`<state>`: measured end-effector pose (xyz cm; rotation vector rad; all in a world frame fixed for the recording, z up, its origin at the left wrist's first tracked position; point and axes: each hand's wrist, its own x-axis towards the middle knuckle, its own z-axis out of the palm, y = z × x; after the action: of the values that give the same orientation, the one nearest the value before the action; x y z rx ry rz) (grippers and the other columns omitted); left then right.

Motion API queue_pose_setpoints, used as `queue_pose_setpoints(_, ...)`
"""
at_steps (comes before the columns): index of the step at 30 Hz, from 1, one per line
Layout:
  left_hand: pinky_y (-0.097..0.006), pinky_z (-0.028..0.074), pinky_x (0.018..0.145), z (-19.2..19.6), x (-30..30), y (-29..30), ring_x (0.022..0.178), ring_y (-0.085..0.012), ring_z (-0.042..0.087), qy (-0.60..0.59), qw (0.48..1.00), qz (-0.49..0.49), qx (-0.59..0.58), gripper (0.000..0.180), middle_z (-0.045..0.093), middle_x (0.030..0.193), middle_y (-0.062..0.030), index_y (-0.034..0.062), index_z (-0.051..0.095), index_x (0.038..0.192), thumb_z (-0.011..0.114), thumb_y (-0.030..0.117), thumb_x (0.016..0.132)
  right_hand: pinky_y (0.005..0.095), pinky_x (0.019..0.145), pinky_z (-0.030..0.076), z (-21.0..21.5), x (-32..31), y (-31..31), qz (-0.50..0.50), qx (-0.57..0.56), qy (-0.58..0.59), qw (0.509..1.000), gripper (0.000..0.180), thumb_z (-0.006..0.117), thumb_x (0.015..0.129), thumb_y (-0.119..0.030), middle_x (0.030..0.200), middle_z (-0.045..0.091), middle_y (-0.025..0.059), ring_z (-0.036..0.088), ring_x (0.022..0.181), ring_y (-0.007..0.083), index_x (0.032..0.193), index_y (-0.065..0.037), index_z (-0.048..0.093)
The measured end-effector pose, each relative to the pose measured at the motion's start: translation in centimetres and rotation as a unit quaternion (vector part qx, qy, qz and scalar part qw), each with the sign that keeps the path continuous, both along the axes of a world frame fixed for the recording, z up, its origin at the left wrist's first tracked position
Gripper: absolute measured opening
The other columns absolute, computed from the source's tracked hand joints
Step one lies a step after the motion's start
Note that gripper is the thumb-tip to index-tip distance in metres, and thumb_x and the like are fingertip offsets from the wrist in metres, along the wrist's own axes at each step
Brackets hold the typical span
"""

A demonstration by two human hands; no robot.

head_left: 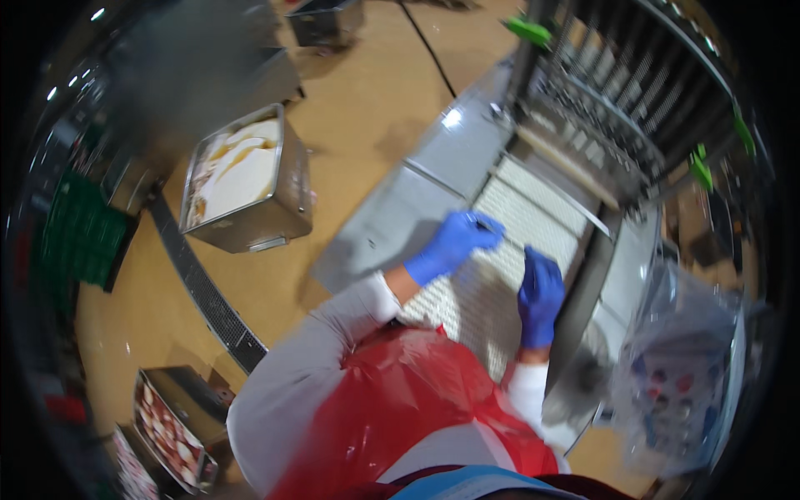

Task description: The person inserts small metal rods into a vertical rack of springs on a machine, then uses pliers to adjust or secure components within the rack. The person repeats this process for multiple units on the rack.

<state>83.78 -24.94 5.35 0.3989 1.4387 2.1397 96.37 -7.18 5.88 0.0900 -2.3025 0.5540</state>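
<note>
My left hand, in a blue glove, is over a white ribbed conveyor belt. Its fingers are curled together in a pinch, and what they hold, if anything, is too small to make out. On the right side of the belt is my right hand, also blue-gloved, with its fingers closed and pointing away from me. A short gap separates the two hands. Anything in the right fingers is hidden or too small to name. A red plastic apron covers my front, below the belt's near end.
A steel machine guard with bars and green clips stands over the belt's far end. A steel tub of pale food stands left. A plastic-covered control panel is right. Meat-filled bins, a floor drain and green crates lie left.
</note>
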Motion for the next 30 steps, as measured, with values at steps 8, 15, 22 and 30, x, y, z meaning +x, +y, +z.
queue_pose_setpoints(8, -0.031, 0.059, 0.078, -1.1, -16.6, 1.0, 0.081, -0.0188, 0.075, 0.413, 0.829, 0.112, -0.360, 0.023, 0.079, 0.095, -0.0126, 0.0027, 0.080, 0.103, 0.077, 0.019, 0.087, 0.0334, 0.082, 0.055, -7.5, -3.1, 7.4, -0.163, -0.302, -0.048, 0.938, 0.018, 0.062, 0.099, -0.008, 0.098, 0.074, 0.0134, 0.069, 0.088, 0.0210, 0.113, -0.001, 0.071)
queue_pose_setpoints(15, -0.038, 0.058, 0.085, -3.2, -23.3, 1.1, 0.086, -0.0271, 0.074, 0.483, 0.754, -0.092, -0.435, 0.025, 0.078, 0.100, -0.0140, 0.0056, 0.080, 0.104, 0.075, 0.022, 0.086, 0.0291, 0.091, 0.053, -11.4, -7.1, 13.5, -0.127, -0.574, 0.019, 0.809, 0.030, 0.071, 0.097, -0.009, 0.112, 0.074, 0.0111, 0.067, 0.100, 0.0152, 0.123, 0.008, 0.069)
queue_pose_setpoints(22, -0.041, 0.058, 0.081, -1.3, -25.0, 1.4, 0.081, -0.0317, 0.073, 0.456, 0.739, -0.174, -0.466, 0.025, 0.076, 0.090, -0.0166, 0.0048, 0.079, 0.099, 0.074, 0.025, 0.085, 0.0289, 0.079, 0.058, -12.5, -13.4, 23.2, -0.189, -0.495, 0.094, 0.843, 0.022, 0.076, 0.092, -0.009, 0.094, 0.078, 0.0100, 0.072, 0.083, 0.0136, 0.111, 0.001, 0.077)
queue_pose_setpoints(30, -0.042, 0.056, 0.083, 9.6, -19.9, 24.5, 0.090, -0.0335, 0.071, 0.695, 0.667, -0.071, -0.259, 0.024, 0.075, 0.097, -0.0131, 0.0079, 0.079, 0.103, 0.072, 0.027, 0.090, 0.0323, 0.073, 0.058, -8.0, -19.9, 29.4, -0.319, -0.447, 0.121, 0.827, 0.021, 0.077, 0.087, -0.017, 0.084, 0.078, 0.0125, 0.075, 0.074, 0.0193, 0.101, -0.001, 0.080)
